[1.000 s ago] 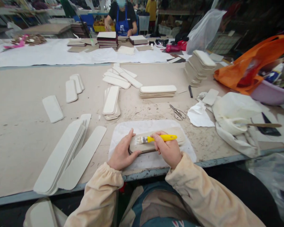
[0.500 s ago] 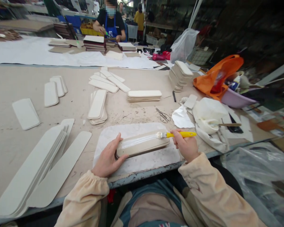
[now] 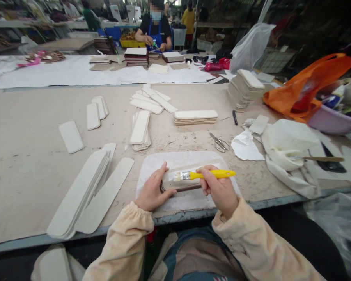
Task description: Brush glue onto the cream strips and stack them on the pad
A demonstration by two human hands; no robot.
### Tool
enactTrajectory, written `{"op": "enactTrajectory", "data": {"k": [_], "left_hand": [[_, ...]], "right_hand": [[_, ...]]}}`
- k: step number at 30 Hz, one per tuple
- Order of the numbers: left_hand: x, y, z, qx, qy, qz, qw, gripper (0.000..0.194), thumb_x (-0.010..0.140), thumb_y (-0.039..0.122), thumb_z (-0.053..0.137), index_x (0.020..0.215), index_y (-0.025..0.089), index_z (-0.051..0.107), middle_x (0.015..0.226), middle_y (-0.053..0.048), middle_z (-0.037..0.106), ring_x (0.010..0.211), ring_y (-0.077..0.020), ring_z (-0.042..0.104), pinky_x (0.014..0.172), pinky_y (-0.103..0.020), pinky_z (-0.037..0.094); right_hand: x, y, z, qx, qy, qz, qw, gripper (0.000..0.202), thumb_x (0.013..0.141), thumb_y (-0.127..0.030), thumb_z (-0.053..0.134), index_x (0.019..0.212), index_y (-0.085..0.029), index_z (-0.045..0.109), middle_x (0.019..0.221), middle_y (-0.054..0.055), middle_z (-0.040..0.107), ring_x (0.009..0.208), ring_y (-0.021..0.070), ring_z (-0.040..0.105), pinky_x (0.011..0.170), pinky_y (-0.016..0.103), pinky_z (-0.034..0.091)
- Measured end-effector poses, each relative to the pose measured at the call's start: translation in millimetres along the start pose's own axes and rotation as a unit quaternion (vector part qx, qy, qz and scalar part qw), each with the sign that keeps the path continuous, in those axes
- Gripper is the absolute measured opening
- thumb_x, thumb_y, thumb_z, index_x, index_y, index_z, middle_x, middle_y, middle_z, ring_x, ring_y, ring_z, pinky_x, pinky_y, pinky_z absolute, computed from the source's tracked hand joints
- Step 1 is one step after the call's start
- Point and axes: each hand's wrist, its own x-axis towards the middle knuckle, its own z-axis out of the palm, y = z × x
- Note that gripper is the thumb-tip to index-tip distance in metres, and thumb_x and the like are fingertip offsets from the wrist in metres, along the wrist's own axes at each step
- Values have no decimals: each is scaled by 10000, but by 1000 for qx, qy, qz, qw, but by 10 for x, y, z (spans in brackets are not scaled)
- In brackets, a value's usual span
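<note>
My left hand (image 3: 152, 190) grips the left end of a low stack of pale rounded strips (image 3: 183, 184), thumb on the near side and fingers on the far side. In my right hand (image 3: 219, 191) is a paintbrush (image 3: 222, 174) with a yellow handle. Its whitish bristles touch the top strip near the left end, where a wet-looking smear shows. My right hand and the brush hide part of the stack. Beneath it lies a white rounded sheet (image 3: 155, 158) by the table's front edge.
Long pale boards (image 3: 76, 191) lie at left. Beyond my hands are strip piles (image 3: 195, 116) and scissors (image 3: 220, 142). At right, a white cloth-like bundle (image 3: 289, 140) has a wooden stick (image 3: 324, 159) across it, near an orange bag (image 3: 310, 89). A masked co-worker (image 3: 155, 33) works across the table.
The brush in my right hand has moved left along the top strip, from near its right part to near my left hand. My left hand keeps its hold. The view has turned left.
</note>
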Motion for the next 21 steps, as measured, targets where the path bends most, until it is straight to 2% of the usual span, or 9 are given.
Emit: {"op": "enactTrajectory", "data": {"k": [4, 8, 14, 21], "left_hand": [[0, -4, 0, -5, -2, -1, 1000, 969, 784, 448, 672, 1515, 235, 74, 1356, -129, 500, 1244, -278, 489, 1045, -443, 405], [8, 8, -11, -1, -11, -3, 1000, 955, 792, 456, 661, 1516, 229, 81, 1360, -134, 500, 1249, -280, 484, 1048, -447, 404], [20, 28, -32, 23, -19, -2, 1000, 905, 813, 456, 636, 1512, 220, 113, 1367, -142, 500, 1262, -275, 478, 1062, -446, 399], [17, 36, -37, 45, -14, 1, 999, 862, 830, 439, 621, 1508, 226, 133, 1364, -130, 512, 1272, -273, 477, 1067, -444, 401]], "right_hand": [[12, 107, 217, -34, -49, 19, 998, 341, 895, -496, 507, 821, -169, 567, 465, -71, 452, 396, 71, 393, 419, 201, 327], [1, 179, 171, -89, -37, 12, 995, 326, 893, -487, 515, 799, -179, 565, 464, -70, 450, 414, 79, 405, 430, 203, 332], [-9, 153, -129, -170, -3, -24, 985, 327, 896, -482, 510, 807, -177, 588, 491, -50, 484, 440, 89, 435, 438, 205, 341], [28, 131, -691, -194, 86, -7, 977, 375, 867, -530, 524, 821, -166, 598, 477, -51, 466, 410, 89, 412, 412, 212, 326]]}}
